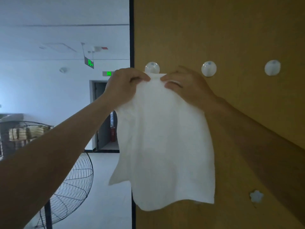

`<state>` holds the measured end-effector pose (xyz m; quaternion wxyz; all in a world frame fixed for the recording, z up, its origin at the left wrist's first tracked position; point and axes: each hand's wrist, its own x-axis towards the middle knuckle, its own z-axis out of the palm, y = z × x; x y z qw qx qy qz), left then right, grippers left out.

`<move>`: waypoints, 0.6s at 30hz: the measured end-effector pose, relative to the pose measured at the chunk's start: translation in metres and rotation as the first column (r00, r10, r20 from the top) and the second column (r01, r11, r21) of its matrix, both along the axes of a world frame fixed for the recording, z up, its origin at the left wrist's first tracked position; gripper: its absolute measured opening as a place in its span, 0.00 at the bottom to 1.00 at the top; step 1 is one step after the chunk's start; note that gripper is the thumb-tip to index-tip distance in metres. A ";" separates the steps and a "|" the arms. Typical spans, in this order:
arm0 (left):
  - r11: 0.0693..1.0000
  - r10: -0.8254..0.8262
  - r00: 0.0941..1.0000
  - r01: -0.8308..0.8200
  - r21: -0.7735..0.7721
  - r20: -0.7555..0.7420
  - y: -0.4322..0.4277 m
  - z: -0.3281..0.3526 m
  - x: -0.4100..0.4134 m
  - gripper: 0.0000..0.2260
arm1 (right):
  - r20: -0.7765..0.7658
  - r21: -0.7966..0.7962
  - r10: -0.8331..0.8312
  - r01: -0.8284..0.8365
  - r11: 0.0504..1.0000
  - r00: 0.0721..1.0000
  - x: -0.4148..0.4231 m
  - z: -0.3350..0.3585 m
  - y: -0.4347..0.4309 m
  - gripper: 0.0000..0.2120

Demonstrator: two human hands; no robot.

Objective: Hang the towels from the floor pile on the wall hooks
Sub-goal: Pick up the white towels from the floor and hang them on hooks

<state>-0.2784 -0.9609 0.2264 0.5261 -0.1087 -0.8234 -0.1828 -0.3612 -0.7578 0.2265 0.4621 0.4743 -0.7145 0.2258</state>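
Where both hands' grip (155,79) pinches, towel (165,146) hangs.

Both forearms are bare up to the frame's edge, no sleeve, watch or ring showing; left hand (127,85) and right hand (186,86) ungloved.

White towel (165,139) — draped (limp) below leftmost hook (152,67).

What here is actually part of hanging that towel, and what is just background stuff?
Part of the job:
white towel
left hand and right hand, both pinching its top edge
leftmost hook, just above the towel
middle hook and right hook, both bare

Just background:
standing fan
green exit sign
star-shaped wall piece
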 end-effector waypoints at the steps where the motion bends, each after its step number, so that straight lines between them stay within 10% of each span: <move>1: 1.000 0.018 1.000 -0.018 -0.004 -0.022 -0.004 0.005 -0.002 0.15 | -0.036 -0.005 -0.028 0.027 1.000 0.999 -0.002 0.006 -0.006 0.11; 18: 0.969 0.244 0.967 -0.246 -0.023 -0.072 -0.015 0.045 -0.071 0.23 | -0.007 -0.219 -0.278 0.270 0.938 0.960 -0.053 0.050 -0.066 0.13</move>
